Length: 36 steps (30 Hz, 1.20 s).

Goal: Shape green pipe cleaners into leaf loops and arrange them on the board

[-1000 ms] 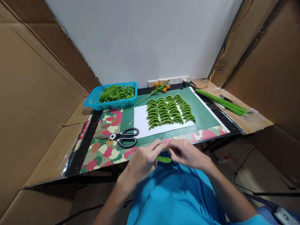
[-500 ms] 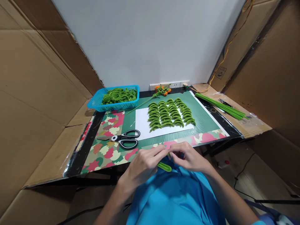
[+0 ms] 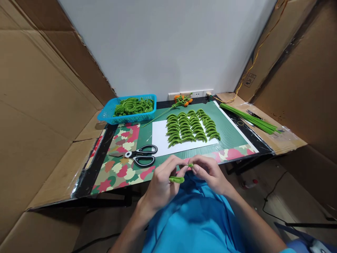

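Just over the near table edge, my left hand [image 3: 162, 179] is closed around a green pipe cleaner [image 3: 177, 180], whose folded loop sticks out below the fingers. My right hand [image 3: 212, 174] pinches a short green end of it between thumb and forefinger, close to the left fingertips. Beyond the hands, several curved green pipe-cleaner pieces [image 3: 186, 128] lie in columns on a white sheet [image 3: 159, 135]. Black-and-white scissors [image 3: 137, 154] rest left of the sheet with blades pointing left. The middle of the held piece is hidden by my fingers.
A blue basket [image 3: 106, 114] of green bent pieces stands at the back left. An orange-and-green pipe-cleaner sprig [image 3: 183, 101] lies by the wall socket [image 3: 197, 94]. Long green pipe cleaners [image 3: 247, 117] and small pliers [image 3: 254, 114] are on the right. Cardboard walls [image 3: 39, 77] flank the table.
Both hands have risen slightly, and the left has turned so its fingers show more. The green end between the fingertips is now visible, and the loop has shifted left and up.
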Each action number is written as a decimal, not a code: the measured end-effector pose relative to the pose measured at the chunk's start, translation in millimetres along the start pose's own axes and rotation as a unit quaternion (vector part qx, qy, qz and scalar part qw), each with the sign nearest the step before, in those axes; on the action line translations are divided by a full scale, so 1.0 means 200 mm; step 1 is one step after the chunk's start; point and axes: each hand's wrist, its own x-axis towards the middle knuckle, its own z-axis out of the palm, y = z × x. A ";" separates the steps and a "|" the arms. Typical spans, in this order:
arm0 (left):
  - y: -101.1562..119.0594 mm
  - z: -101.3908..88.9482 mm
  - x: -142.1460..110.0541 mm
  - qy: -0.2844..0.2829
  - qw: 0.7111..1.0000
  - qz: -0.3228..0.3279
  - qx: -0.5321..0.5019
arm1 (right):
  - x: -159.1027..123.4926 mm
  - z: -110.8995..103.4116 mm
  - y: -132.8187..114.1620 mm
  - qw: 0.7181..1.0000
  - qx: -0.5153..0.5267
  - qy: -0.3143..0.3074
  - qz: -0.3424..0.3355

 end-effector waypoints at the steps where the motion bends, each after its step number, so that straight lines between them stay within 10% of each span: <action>1: 0.01 0.01 0.00 0.006 1.000 -0.018 -0.010 | 0.00 0.01 0.00 1.000 -0.011 0.015 -0.004; 11: 0.03 0.06 0.00 0.041 0.998 -0.036 -0.032 | -0.02 0.08 0.03 0.996 0.042 0.073 0.013; 36: 0.01 0.03 0.01 -0.001 0.999 -0.047 -0.013 | 0.00 0.05 0.00 0.970 -0.209 0.058 -0.112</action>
